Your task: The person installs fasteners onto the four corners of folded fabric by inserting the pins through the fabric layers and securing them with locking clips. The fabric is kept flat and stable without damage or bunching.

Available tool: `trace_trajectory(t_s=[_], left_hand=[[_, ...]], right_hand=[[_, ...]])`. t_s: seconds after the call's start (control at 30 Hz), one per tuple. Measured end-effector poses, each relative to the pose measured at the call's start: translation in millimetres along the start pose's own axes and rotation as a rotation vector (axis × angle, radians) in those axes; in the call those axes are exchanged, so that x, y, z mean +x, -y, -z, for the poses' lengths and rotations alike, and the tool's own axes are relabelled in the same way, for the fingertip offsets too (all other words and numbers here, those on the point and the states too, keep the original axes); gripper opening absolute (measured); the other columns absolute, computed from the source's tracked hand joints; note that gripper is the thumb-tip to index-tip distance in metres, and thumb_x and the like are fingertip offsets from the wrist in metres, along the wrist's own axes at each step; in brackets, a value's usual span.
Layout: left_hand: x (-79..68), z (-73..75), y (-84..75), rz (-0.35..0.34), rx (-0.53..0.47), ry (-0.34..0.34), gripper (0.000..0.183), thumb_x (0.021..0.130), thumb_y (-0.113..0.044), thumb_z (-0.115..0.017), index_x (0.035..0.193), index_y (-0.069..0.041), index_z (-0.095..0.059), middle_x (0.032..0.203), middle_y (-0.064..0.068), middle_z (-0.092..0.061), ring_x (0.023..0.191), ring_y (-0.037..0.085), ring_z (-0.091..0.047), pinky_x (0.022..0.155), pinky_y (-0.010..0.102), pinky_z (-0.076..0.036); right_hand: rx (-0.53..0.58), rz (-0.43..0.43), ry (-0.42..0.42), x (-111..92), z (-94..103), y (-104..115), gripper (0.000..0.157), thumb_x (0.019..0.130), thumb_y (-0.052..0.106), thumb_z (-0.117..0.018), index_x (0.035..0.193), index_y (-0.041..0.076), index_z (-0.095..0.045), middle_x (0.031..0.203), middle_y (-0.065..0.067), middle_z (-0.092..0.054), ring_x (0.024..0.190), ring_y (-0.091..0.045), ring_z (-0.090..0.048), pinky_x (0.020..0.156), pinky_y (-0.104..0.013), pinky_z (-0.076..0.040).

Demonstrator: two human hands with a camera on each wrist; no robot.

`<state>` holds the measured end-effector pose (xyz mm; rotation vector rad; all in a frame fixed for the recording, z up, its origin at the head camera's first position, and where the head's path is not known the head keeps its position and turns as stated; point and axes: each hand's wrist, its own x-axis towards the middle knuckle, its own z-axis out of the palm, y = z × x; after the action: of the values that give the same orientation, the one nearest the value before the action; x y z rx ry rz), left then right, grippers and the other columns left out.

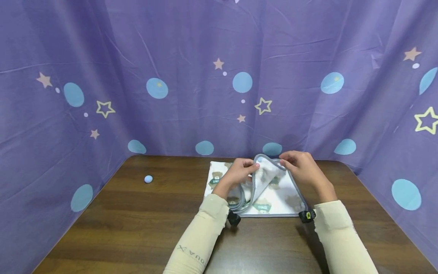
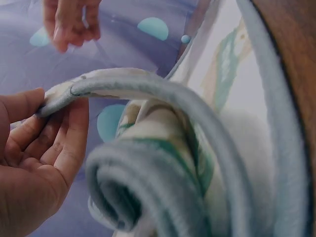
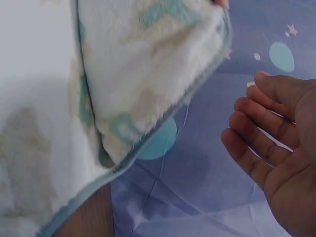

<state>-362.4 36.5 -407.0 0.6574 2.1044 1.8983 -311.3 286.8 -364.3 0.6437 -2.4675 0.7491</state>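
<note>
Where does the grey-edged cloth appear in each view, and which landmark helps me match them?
Head: the cloth sits just right of centre, below mid-height, partly lifted off the table, an edge pinched by the left hand.
Left wrist: the cloth spans the centre and right, a rolled part low in the middle.
Right wrist: the cloth covers the left and upper middle.
Shared landmark: the blue-dotted purple curtain.
</note>
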Motion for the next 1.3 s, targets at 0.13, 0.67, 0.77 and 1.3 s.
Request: trace_trajectory(t_s=[0.13, 0.67, 0.77, 1.3], left_hand=[[0.2, 10.2, 4.1, 0.041, -0.058, -0.045, 0.025, 0.103, -0.018, -0.065, 0.113, 0.005, -0.070, 0.092, 0.002, -0.065, 0.081, 0.015, -0.065, 0.075, 0.037, -0.061], [0.4, 36.3, 25.0, 0.220, -0.192, -0.123, 0.025, 0.102, -0.012, -0.064, 0.119, 0.006, -0.065, 0.086, 0.008, -0.067, 0.075, 0.017, -0.068, 0.077, 0.037, -0.062], [1.1, 38.5, 26.4, 0.243, -0.225, -0.132, 0.026, 0.102, -0.009, -0.065, 0.121, 0.007, -0.064, 0.087, 0.008, -0.067, 0.076, 0.017, -0.069, 0.079, 0.038, -0.062], [-0.6, 46.9, 28.7, 0.339, -0.335, -0.172, 0.036, 0.095, 0.005, -0.068, 0.129, 0.004, -0.058, 0.094, 0.010, -0.066, 0.078, 0.019, -0.068, 0.083, 0.037, -0.062]], right_hand=[[-0.027, -0.008, 0.000, -1.6, 4.6, -5.9, 0.013, 0.098, 0.013, -0.070, 0.105, 0.003, -0.076, 0.097, -0.007, -0.076, 0.085, -0.022, -0.070, 0.075, -0.045, -0.057], [-0.095, -0.212, 0.094, -29.5, 5.7, -60.1, 0.012, 0.095, 0.008, -0.071, 0.100, -0.002, -0.073, 0.090, -0.012, -0.074, 0.084, -0.030, -0.070, 0.076, -0.051, -0.057], [-0.105, -0.271, 0.120, -32.8, 8.0, -68.2, 0.015, 0.095, 0.010, -0.071, 0.101, -0.004, -0.071, 0.091, -0.015, -0.075, 0.086, -0.033, -0.070, 0.077, -0.053, -0.057], [-0.216, -0.446, 0.325, -29.2, 18.0, -92.4, 0.022, 0.093, 0.013, -0.070, 0.101, -0.007, -0.070, 0.097, -0.022, -0.071, 0.090, -0.042, -0.067, 0.078, -0.059, -0.054]])
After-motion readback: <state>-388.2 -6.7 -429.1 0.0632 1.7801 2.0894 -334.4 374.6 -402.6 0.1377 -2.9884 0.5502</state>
